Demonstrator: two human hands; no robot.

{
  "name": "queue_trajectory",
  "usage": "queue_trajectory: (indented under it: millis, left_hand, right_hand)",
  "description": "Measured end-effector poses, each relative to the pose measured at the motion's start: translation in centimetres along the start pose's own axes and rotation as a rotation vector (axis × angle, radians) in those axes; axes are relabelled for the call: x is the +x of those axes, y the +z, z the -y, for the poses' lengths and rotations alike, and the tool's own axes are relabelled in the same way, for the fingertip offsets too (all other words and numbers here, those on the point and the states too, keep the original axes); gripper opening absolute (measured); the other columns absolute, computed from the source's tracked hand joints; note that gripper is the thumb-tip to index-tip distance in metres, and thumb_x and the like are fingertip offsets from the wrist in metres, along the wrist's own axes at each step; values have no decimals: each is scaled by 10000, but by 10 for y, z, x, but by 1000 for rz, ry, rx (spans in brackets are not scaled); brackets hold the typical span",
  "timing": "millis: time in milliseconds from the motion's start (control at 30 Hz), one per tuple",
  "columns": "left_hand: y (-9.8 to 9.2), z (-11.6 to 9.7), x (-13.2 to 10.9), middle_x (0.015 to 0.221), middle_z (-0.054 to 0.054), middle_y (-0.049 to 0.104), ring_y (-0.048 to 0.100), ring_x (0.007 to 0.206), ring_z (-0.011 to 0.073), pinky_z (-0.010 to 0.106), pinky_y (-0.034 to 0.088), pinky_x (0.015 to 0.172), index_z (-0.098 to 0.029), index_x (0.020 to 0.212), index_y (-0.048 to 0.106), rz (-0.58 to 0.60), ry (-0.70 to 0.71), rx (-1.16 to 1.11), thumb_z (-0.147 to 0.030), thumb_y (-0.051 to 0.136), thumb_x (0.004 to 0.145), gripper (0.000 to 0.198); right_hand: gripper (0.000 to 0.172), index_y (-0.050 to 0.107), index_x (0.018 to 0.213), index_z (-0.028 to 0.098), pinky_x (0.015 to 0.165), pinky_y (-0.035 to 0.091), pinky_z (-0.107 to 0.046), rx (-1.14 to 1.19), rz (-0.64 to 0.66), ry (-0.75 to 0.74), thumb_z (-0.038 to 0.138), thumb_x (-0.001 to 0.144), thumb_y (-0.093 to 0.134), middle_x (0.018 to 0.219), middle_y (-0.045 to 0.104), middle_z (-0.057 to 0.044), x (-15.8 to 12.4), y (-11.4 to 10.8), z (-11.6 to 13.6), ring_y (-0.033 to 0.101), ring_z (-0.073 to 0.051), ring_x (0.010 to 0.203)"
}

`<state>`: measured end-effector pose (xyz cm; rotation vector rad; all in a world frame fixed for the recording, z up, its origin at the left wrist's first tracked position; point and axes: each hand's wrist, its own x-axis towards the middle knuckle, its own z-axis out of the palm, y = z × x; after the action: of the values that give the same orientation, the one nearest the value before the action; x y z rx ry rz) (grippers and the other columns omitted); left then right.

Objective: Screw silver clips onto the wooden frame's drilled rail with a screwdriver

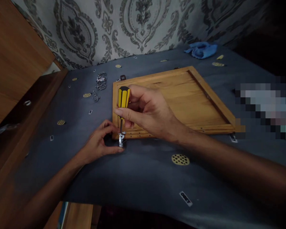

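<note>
My right hand (145, 111) is closed round the yellow and black handle of a screwdriver (124, 97), held upright. The shaft points down and its tip meets a small shiny metal clamp (121, 140) at the near left corner of a wooden panel (176, 95). Thumb and fingers of my left hand (100, 141) pinch this clamp from the left side. The panel lies flat, with a raised frame round its edge and small dark holes along the near side. Where exactly the tip sits in the clamp is too small to tell.
Several similar metal clamps (101, 81) lie left of the panel's far corner, with a small dark square piece (123, 77) nearby. A crumpled blue cloth (202, 50) rests at the back right. Wooden furniture (19, 60) borders the left, a patterned wall the back. A blurred-out patch covers the right.
</note>
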<state>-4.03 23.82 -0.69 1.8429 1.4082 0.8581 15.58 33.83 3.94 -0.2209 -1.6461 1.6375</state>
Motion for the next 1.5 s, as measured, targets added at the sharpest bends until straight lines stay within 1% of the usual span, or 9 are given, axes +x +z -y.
queue_trajectory:
  millis: [200, 433, 567, 767, 900, 1033, 1233, 1400, 1500]
  left_hand:
    - [1, 2, -1, 975, 18, 551, 550, 914, 203, 338, 476, 826, -217, 990, 706, -9, 4, -16, -444, 898, 758, 378]
    - [1, 2, -1, 969, 24, 555, 547, 916, 212, 354, 472, 839, -214, 970, 707, -10, -11, -12, -455, 899, 747, 380]
    - [1, 1, 0, 970, 25, 559, 552, 914, 212, 353, 485, 836, -211, 965, 707, -5, -21, -2, -460, 892, 753, 376]
    - [1, 1, 0, 984, 24, 570, 566, 931, 210, 344, 500, 832, -217, 960, 709, -10, -5, -11, -433, 900, 752, 355]
    - [1, 3, -1, 1021, 35, 584, 573, 954, 219, 355, 507, 847, -233, 1019, 724, -15, -10, -10, -457, 900, 749, 392]
    - [1, 3, -1, 1040, 44, 595, 578, 979, 233, 368, 510, 867, -231, 1035, 723, -4, -13, 4, -451, 901, 749, 402]
    - [1, 4, -1, 1039, 38, 584, 579, 959, 218, 359, 506, 859, -230, 1055, 721, -12, 5, -9, -444, 897, 762, 403]
    - [1, 4, -1, 1035, 41, 604, 591, 924, 218, 366, 523, 835, -238, 1044, 731, -5, 3, -8, -457, 899, 752, 402]
    - [1, 2, 0, 1039, 37, 624, 604, 923, 222, 378, 533, 848, -237, 1009, 726, -7, 3, 4, -442, 899, 753, 371]
  right_hand:
    - [334, 481, 780, 207, 504, 502, -218, -14, -9, 13, 285, 856, 797, 680, 549, 69, -1, 1, -3, 582, -71, 540]
    - [346, 484, 790, 205, 516, 498, -217, -3, 7, 4, 307, 854, 809, 679, 553, 74, -1, 1, -6, 570, -66, 548]
    - [349, 486, 790, 205, 516, 494, -215, -49, -3, -1, 340, 864, 799, 697, 555, 69, -1, 1, -4, 570, -67, 560]
    - [234, 495, 828, 220, 544, 501, -251, -221, 62, 31, 291, 911, 702, 746, 596, 36, -1, -6, 3, 591, -106, 618]
    - [137, 540, 867, 211, 594, 513, -262, -337, 98, 4, 266, 921, 654, 777, 616, 13, -1, -11, 8, 572, -122, 676]
    - [116, 582, 910, 198, 618, 521, -276, -389, 124, -13, 289, 931, 650, 806, 640, -6, -1, -12, 9, 575, -135, 703]
    - [99, 583, 920, 192, 607, 523, -272, -374, 114, -16, 274, 934, 638, 794, 642, -2, -2, -12, 7, 588, -129, 690]
    - [35, 564, 929, 197, 641, 559, -271, -271, 236, 52, 216, 946, 589, 774, 634, 18, -2, -13, 16, 652, -120, 694]
    - [107, 539, 850, 195, 618, 548, -257, -216, 267, 56, 195, 939, 599, 758, 616, 19, 0, -9, 19, 643, -110, 672]
